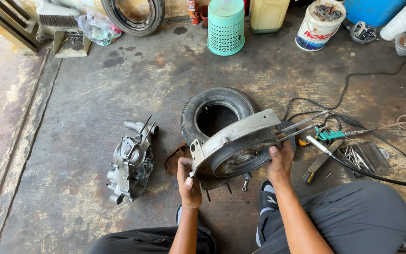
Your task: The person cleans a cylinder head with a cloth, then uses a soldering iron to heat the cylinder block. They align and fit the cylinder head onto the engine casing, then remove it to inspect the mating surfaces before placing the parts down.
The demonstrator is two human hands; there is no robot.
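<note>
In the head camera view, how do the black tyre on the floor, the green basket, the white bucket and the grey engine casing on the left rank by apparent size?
1. Black tyre, partly hidden.
2. Green basket and grey engine casing: look alike, so unranked; the basket stands farther away.
3. White bucket, also far, so unsure.

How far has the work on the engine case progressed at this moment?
Looks done: one crankcase half lies apart on the concrete floor, so the case seems already split. In hand: the left hand and right hand hold the other engine cover tilted over the small tyre. Left: tools and the tray of small metal parts lie unused beside it; how much remains is unclear.
</note>
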